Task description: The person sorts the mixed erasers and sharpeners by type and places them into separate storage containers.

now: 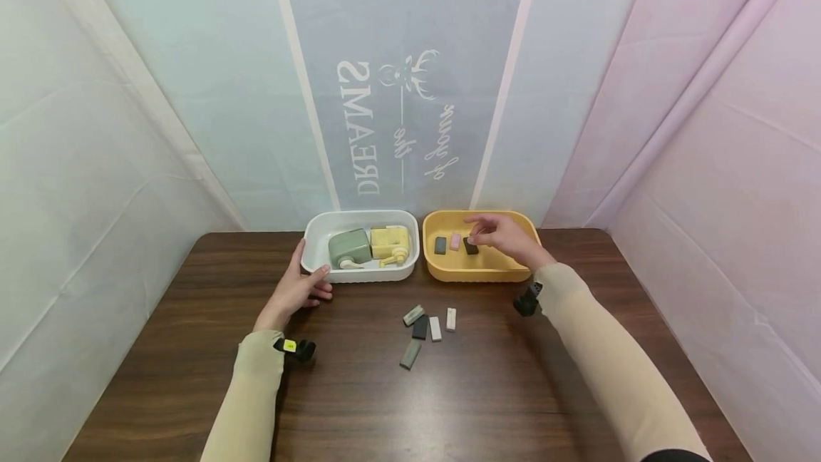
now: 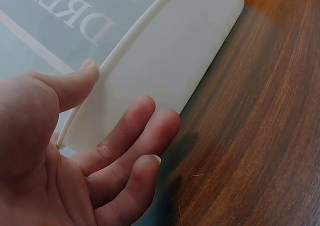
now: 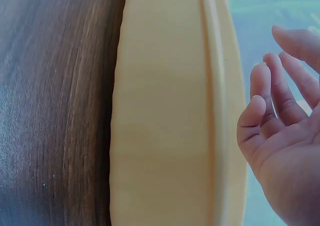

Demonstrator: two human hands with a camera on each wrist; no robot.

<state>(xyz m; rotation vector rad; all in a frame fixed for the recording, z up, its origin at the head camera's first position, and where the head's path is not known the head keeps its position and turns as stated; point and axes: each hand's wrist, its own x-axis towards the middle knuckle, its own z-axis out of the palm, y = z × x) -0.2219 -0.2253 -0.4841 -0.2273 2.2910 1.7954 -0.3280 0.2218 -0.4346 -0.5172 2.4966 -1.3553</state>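
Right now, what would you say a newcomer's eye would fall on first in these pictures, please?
Probably the bright yellow tray at the far edge of the table, with the right hand over it and three small blocks inside. Beside it, the white tray holds a green pump bottle and a yellow pump bottle, with the left hand at its near left corner. Five more blocks lie loosely in front of the trays.

Left hand (image 1: 295,289) at near outer corner of left tub (image 1: 372,276), two bottles (image 1: 350,244) inside. Right hand (image 1: 508,238) over right tub (image 1: 477,276), three blocks (image 1: 440,245) inside. Five loose blocks (image 1: 420,327) on surface (image 1: 500,383), between hands, nearer the person.
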